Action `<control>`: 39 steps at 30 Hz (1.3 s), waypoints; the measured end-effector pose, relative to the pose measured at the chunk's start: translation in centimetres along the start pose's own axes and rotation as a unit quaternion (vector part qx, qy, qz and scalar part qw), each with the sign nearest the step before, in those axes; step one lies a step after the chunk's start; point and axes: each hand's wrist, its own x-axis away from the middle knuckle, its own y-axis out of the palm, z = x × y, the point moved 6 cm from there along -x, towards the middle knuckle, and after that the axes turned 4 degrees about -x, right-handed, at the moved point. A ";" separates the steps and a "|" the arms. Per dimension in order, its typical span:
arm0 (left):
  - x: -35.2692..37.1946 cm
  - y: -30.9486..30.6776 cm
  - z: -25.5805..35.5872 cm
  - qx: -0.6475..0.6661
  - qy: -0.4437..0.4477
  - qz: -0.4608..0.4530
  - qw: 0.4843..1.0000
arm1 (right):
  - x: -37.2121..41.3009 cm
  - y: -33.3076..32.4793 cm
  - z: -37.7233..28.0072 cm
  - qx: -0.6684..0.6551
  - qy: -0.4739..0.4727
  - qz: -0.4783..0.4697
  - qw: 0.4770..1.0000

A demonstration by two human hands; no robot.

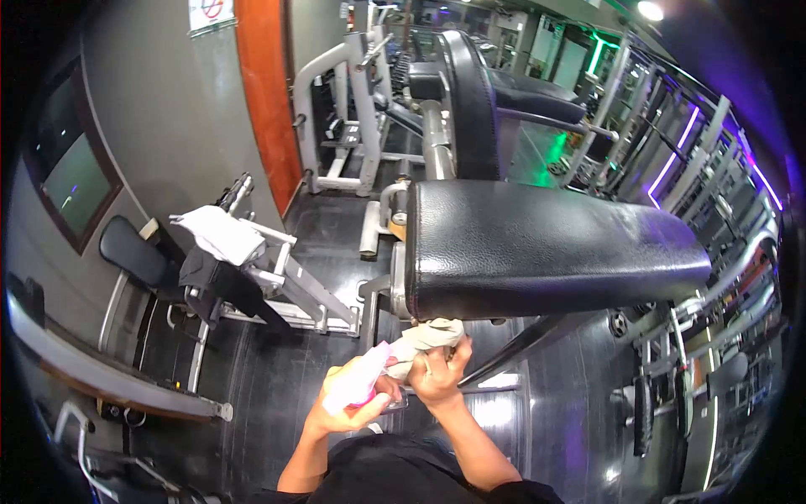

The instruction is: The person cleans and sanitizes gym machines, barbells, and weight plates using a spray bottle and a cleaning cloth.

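Note:
My right hand [438, 375] is closed around a crumpled beige cloth [432, 336], just below the near edge of a black padded bench [546, 244]. The cloth overlaps the underside of the pad in this view. To its left, my left hand [323, 416] has its fingers wrapped round a bright pink-and-white thing [357, 382], whose kind I cannot tell. Its upper end comes close to the cloth, and both hands are near each other in front of my body. Part of the bench's metal frame is hidden behind the hands.
Left of the bench stands a grey machine [306, 290] with a white towel [222, 235] and dark clothing [222, 281] draped over it. A white-framed machine [361, 118] stands by the orange panel [269, 92]. Racks [714, 151] line the right side. Dark flooring [277, 395] surrounds the bench.

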 end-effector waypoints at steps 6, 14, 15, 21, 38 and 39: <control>0.0 -0.3 -1.4 0.057 0.001 -0.013 0.998 | -0.9 -3.8 2.4 0.102 0.084 0.135 0.982; 0.0 -0.5 -1.4 0.056 -0.001 -0.020 0.998 | -1.4 -1.5 -0.2 0.072 0.008 0.051 0.996; -0.1 -0.5 -1.3 0.061 0.001 -0.021 0.998 | -1.7 -2.3 0.3 0.113 -0.007 0.054 0.992; 0.5 -0.2 -0.4 0.073 -0.003 -0.020 0.997 | -1.9 -3.9 1.0 0.143 0.088 0.125 0.978; 2.0 0.7 -1.1 0.092 -0.051 -0.035 0.994 | -0.4 -1.6 0.9 0.039 0.129 0.011 0.991; 2.2 0.6 -1.3 0.076 -0.056 -0.038 0.995 | -0.4 -2.6 1.6 0.049 0.146 0.037 0.987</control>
